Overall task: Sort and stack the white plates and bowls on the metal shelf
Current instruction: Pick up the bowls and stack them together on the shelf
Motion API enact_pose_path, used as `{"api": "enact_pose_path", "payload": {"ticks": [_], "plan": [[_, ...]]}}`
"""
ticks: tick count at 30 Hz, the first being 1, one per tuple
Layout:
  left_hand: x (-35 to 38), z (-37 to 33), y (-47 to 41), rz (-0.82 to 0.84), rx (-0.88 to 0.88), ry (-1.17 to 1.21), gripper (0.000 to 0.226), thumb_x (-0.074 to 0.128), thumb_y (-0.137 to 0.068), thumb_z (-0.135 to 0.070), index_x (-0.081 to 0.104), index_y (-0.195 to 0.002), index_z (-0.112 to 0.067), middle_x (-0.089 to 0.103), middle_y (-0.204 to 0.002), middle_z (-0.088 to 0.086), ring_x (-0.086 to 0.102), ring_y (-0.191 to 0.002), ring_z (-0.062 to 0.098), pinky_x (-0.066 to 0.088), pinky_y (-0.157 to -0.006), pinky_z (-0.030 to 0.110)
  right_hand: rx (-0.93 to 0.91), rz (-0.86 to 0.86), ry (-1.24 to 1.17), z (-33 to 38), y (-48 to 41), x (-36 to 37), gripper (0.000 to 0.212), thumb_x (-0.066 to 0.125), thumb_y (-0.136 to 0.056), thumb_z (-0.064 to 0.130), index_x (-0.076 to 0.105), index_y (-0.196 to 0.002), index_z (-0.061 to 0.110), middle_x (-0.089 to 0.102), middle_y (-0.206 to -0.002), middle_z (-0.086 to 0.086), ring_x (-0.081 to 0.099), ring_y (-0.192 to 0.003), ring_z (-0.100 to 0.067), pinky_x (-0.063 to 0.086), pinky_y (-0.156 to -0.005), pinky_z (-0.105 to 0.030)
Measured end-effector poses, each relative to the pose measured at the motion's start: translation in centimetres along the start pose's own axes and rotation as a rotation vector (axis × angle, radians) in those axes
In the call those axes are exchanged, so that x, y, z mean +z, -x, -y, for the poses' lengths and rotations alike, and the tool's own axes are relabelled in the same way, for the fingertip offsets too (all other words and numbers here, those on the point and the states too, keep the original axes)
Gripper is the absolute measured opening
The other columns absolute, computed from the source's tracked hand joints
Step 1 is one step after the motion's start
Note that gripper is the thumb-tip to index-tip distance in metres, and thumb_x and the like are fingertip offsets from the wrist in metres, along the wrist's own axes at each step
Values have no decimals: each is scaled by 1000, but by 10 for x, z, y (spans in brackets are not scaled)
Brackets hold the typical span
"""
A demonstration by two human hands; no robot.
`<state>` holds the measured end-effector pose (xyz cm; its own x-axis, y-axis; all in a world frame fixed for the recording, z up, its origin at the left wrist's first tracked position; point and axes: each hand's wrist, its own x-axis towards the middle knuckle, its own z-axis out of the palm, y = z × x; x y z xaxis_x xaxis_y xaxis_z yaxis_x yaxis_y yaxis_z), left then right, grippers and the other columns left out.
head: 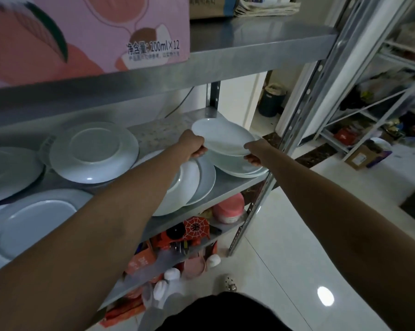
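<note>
Both hands hold one white plate (222, 136) at the right end of the metal shelf (232, 185). My left hand (193, 145) grips its left rim and my right hand (255, 151) grips its right rim. The plate hovers just above a small stack of white plates (239, 167). Two overlapping plates (198, 181) lie left of that stack, partly under my left forearm. An upside-down plate (94, 151) rests on other dishes further left. More white plates sit at the far left (8, 170) and at the front left (36, 225).
The shelf above carries a pink drinks carton (87, 32) close over the plates. A steel upright (294, 130) stands right of my right hand. Lower shelves hold a pink tub (229, 209) and orange packets (189, 229). Another rack (373, 111) stands across the tiled floor.
</note>
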<state>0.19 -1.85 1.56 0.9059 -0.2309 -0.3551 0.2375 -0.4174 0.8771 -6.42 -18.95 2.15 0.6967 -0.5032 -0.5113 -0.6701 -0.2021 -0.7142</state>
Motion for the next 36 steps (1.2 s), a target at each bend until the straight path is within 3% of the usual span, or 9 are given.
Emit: {"api": "enact_pose_path", "payload": {"ticks": [3,7,10,18,22,24,29,33,36], "plan": [[0,6,5,0,54,-156,15,46,-90,-2,51,-76,-1,56,-65,13,48,-36,16,35,-36,18,12,-34,41,-4,3,-2,30,43,-97,17,50,-119,-2,53,-39,-9,38,-44,-15,31,-38,-15],[-12,9,12,-52,137,-377,35,48,-95,-24,58,-115,3,64,-113,22,62,-91,34,50,-76,35,-27,-79,171,-5,6,-4,33,41,-98,22,48,-76,-2,57,-46,-10,49,-33,-19,40,-36,-20],[-30,11,18,-112,173,-472,39,46,-96,-28,57,-119,2,61,-123,20,59,-112,34,47,-87,34,-54,-114,234,-4,9,-4,30,39,-98,20,46,-82,-4,61,-46,-12,53,-27,-17,46,-35,-19],[-92,32,43,-349,46,-549,38,43,-93,-21,58,-118,5,59,-125,25,56,-117,37,46,-95,35,-264,-138,342,23,22,11,21,41,-94,17,54,-94,1,64,-57,-10,58,-46,-20,50,-51,-24],[-109,54,75,-422,-8,-554,39,43,-95,-21,55,-120,6,57,-127,26,54,-119,39,45,-96,38,-359,-30,383,30,34,40,26,44,-93,15,53,-70,7,54,-30,-3,54,-40,-18,47,-45,-21],[-111,66,94,-426,-77,-540,41,46,-95,-24,53,-122,5,56,-128,24,54,-120,38,44,-97,39,-423,67,400,25,44,57,29,48,-91,13,45,-62,15,56,-46,-6,53,-45,-15,47,-46,-20],[-106,88,126,-375,-275,-398,25,49,-95,-18,50,-76,-3,56,-107,22,59,-94,31,44,-80,35,-528,123,517,9,62,88,26,50,-85,12,43,-60,15,53,-51,-3,52,-42,-14,46,-44,-22],[-101,100,136,-329,-355,-34,40,52,-95,-13,46,-132,0,51,-133,18,53,-121,34,46,-96,35,-505,191,538,2,64,100,16,45,-84,9,48,-69,10,65,-62,-10,66,-57,-28,59,-74,-38],[-96,103,138,-332,-381,119,43,51,-95,-12,42,-136,-3,51,-135,19,55,-119,33,46,-103,45,-478,189,525,1,62,103,9,45,-84,8,53,-80,7,70,-85,-18,71,-82,-35,59,-81,-43]]}}
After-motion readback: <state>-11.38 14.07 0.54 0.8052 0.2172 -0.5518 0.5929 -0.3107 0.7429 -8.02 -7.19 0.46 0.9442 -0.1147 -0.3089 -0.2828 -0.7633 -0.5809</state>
